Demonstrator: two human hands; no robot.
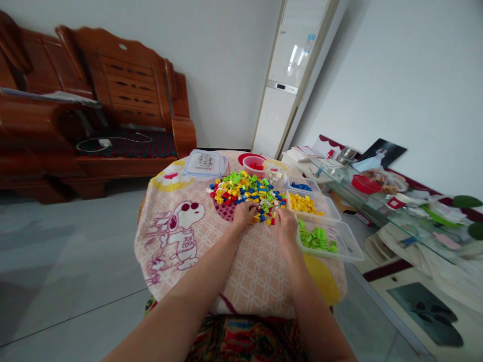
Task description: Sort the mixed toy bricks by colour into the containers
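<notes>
A heap of small toy building bricks (241, 187) in mixed colours lies on the cloth-covered round table. My left hand (245, 213) is at the near edge of the heap, its fingers curled down among the bricks; whatever they hold is hidden. Beside it on the right, my right hand (286, 224) has thumb and fingers drawn together near a few red and yellow bricks, and I cannot make out what is between them. Right of that hand stand clear plastic boxes: one with green bricks (317, 238), one with yellow bricks (305, 204), and one with blue bricks (301, 186).
Behind the heap are a round tub (253, 164) of red bricks and a few white bricks (275, 174). A clear lidded box (206, 163) sits at the back left. A cluttered glass table (400, 216) stands right; a wooden bench (124, 100) is at left.
</notes>
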